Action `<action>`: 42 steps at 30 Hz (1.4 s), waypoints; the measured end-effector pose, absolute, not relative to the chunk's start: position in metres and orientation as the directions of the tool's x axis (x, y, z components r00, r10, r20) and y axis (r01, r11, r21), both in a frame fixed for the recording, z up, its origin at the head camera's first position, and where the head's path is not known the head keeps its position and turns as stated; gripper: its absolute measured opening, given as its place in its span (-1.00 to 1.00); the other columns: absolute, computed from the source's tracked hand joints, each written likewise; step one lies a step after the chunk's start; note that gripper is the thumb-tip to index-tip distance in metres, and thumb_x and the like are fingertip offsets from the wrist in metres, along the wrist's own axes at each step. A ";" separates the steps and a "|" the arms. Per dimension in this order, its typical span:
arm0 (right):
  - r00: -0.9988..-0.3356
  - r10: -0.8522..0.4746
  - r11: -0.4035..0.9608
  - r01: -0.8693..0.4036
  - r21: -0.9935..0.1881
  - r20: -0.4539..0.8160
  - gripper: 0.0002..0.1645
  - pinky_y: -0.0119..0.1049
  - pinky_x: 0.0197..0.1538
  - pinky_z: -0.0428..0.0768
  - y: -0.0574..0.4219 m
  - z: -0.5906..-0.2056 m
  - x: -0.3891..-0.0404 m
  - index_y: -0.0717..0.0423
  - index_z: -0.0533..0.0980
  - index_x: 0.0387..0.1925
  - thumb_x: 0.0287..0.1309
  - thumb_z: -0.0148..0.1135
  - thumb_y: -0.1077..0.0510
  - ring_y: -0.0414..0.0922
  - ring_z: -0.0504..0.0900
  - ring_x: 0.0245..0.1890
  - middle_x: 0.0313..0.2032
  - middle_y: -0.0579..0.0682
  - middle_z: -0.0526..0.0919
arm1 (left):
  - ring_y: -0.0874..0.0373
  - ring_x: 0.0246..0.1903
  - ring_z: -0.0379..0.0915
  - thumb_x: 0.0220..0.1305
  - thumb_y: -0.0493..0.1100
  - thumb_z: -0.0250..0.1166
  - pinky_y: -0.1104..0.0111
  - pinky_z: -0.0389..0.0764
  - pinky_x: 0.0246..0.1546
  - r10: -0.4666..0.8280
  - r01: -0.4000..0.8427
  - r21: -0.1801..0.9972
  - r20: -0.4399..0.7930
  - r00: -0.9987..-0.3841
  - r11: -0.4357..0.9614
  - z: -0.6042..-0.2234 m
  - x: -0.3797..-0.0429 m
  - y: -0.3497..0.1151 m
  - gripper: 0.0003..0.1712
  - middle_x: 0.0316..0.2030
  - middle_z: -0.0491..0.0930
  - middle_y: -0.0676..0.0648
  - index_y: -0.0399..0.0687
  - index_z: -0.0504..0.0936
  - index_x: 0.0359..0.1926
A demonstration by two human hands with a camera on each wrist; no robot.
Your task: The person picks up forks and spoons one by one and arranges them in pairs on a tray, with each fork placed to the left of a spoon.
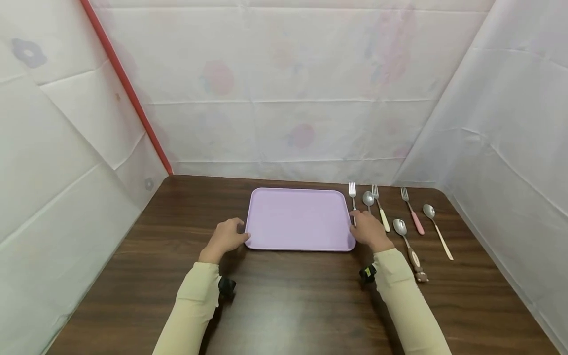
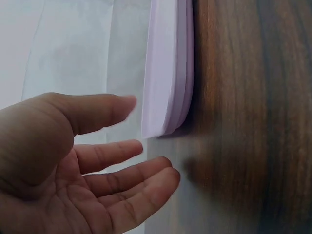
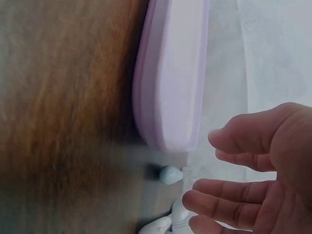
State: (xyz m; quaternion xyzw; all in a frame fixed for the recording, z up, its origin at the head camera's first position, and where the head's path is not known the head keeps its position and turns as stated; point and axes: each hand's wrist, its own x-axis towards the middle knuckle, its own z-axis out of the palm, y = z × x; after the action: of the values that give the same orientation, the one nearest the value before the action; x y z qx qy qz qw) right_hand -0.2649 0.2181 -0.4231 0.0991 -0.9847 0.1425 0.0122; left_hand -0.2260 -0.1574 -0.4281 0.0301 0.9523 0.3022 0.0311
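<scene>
A lilac rectangular tray (image 1: 298, 219) lies flat on the dark wooden table, its long side facing me. My left hand (image 1: 226, 236) is at its left edge, thumb toward the near left corner, fingers loosely spread. In the left wrist view a gap shows between the thumb and the tray's side (image 2: 168, 73). At the right edge is my right hand (image 1: 369, 230), thumb and fingers apart with nothing held. The right wrist view has that hand just off the tray's rounded corner (image 3: 175, 131). Under its fingers, a fork (image 1: 352, 191) and a spoon (image 1: 368, 198) are partly hidden.
Right of the tray lie a cream-handled fork (image 1: 383, 220), a pink-handled fork (image 1: 416, 221), a spoon with a brown figure-ended handle (image 1: 413, 257) and a slim pale-handled spoon (image 1: 441, 236). White sheeting (image 1: 275, 88) encloses the table's back and sides.
</scene>
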 end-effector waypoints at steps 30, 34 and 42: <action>-0.966 -0.257 0.922 -0.246 -0.300 0.002 -0.88 -0.07 -0.27 0.53 0.245 -0.439 -0.290 0.26 0.59 -0.47 -0.04 0.15 0.29 0.06 0.54 -0.42 -0.47 0.10 0.61 | 0.16 -0.66 0.51 -0.09 -0.39 0.25 0.37 0.53 -0.53 0.065 -0.056 0.624 -0.169 -0.983 0.779 -0.436 -0.236 -0.149 -0.53 -0.54 0.54 -0.12 -0.47 0.48 -0.05; -0.964 -0.266 0.914 -0.254 -0.315 0.007 -0.73 0.01 -0.12 0.50 0.245 -0.440 -0.295 0.33 0.60 -0.25 -0.04 0.17 0.30 0.17 0.55 -0.23 -0.27 0.24 0.62 | 0.15 -0.61 0.54 -0.03 -0.41 0.17 0.36 0.57 -0.53 0.087 -0.061 0.635 -0.200 -0.976 0.770 -0.436 -0.236 -0.151 -0.56 -0.42 0.54 -0.19 -0.47 0.46 -0.04; -0.964 -0.264 0.925 -0.250 -0.285 -0.012 -0.61 0.03 -0.07 0.50 0.248 -0.439 -0.298 0.39 0.60 -0.18 -0.14 0.08 0.40 0.21 0.54 -0.15 -0.20 0.29 0.61 | 0.13 -0.58 0.55 0.04 -0.43 0.14 0.35 0.57 -0.50 0.115 -0.043 0.636 -0.205 -0.972 0.770 -0.436 -0.233 -0.151 -0.54 -0.29 0.54 -0.27 -0.49 0.41 0.03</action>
State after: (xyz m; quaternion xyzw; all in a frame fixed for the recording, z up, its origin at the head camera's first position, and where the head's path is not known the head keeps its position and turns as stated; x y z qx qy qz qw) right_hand -0.2981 0.2481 -0.4389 0.1312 -0.9808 0.1419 -0.0251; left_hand -0.2331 -0.1510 -0.4365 0.0194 0.9335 0.3384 0.1169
